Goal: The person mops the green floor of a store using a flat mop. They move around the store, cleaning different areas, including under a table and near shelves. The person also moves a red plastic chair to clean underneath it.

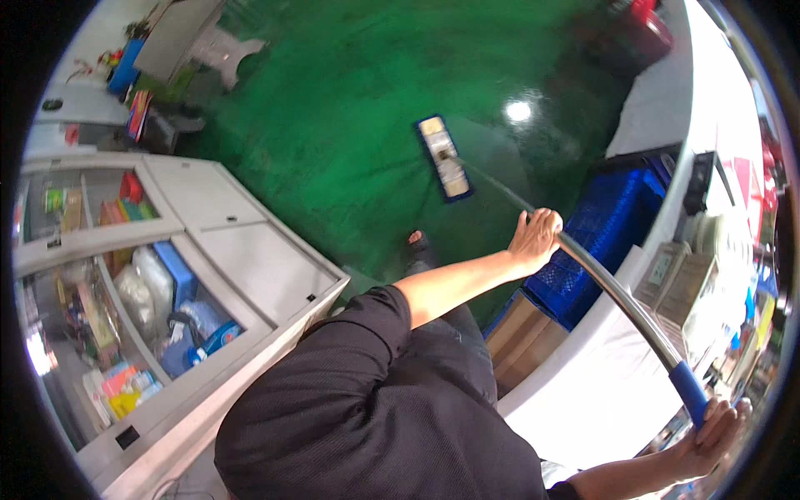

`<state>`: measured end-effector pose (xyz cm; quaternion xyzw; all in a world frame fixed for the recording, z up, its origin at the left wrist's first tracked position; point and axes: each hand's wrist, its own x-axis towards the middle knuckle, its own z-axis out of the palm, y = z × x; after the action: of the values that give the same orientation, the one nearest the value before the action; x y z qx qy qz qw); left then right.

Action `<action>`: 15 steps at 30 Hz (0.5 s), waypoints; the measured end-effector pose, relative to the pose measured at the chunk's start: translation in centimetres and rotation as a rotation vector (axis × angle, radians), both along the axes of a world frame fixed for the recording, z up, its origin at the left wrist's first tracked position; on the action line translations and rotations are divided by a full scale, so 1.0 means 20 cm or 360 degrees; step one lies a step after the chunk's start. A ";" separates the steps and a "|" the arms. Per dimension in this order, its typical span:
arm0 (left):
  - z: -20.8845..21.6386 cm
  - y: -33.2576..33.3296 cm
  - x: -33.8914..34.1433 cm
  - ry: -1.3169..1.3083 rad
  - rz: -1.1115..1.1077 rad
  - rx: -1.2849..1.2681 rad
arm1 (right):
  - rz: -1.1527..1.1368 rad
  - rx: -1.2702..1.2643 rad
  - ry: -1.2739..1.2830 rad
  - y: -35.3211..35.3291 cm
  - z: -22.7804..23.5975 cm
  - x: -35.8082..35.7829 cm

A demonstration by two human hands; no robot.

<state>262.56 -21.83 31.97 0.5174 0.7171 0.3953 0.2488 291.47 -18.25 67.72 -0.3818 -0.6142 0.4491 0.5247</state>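
Note:
A flat mop runs across the view: its metal pole (621, 293) slants from the lower right down to the floor. The mop head (455, 178), cream on top with a blue fringe, lies flat on the green floor at upper centre. My left hand (536, 240) is wrapped round the middle of the pole, with that arm stretched forward. At the lower right, my right hand (718, 435) grips the top end by the blue handle sleeve (688, 392). Part of its fingers is hidden behind the handle.
Grey cabinets (250, 254) with glass doors stand along the left. Blue plastic crates (596, 237) and a cardboard box (527, 337) sit at the right, beside a white-covered table (575, 404). The glossy green floor (333, 108) spreads ahead. A red object (650, 29) is at the far right.

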 end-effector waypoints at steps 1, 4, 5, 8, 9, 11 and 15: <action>-0.02 0.11 0.04 0.0026 -0.0073 0.0027 | -0.0235 0.0176 -0.0341 -0.09 -0.04 -0.09; -0.21 0.43 0.06 0.0100 -0.0248 0.0065 | -0.0539 0.0369 -0.1003 -0.27 -0.30 -0.28; -0.25 0.47 -0.04 0.0069 -0.0276 -0.0132 | -0.0284 0.0262 -0.0976 -0.29 -0.36 -0.56; -0.39 0.59 0.00 0.0188 -0.0311 -0.0069 | -0.0316 -0.0016 -0.0686 -0.33 -0.50 -0.56; -0.42 0.58 0.02 0.0193 -0.0278 -0.0032 | -0.0380 -0.0137 -0.0593 -0.32 -0.50 -0.52; -0.33 0.50 0.15 0.0153 -0.0376 0.0217 | -0.0537 0.0145 -0.0654 -0.31 -0.45 -0.23; -0.10 0.17 0.24 -0.0007 -0.0528 0.0486 | -0.1098 0.0245 -0.1168 -0.26 -0.15 0.45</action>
<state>267.32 -18.46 30.06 0.6592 0.5533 0.4540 0.2306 300.47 -23.41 64.69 -0.6553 -0.6274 0.0395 0.4188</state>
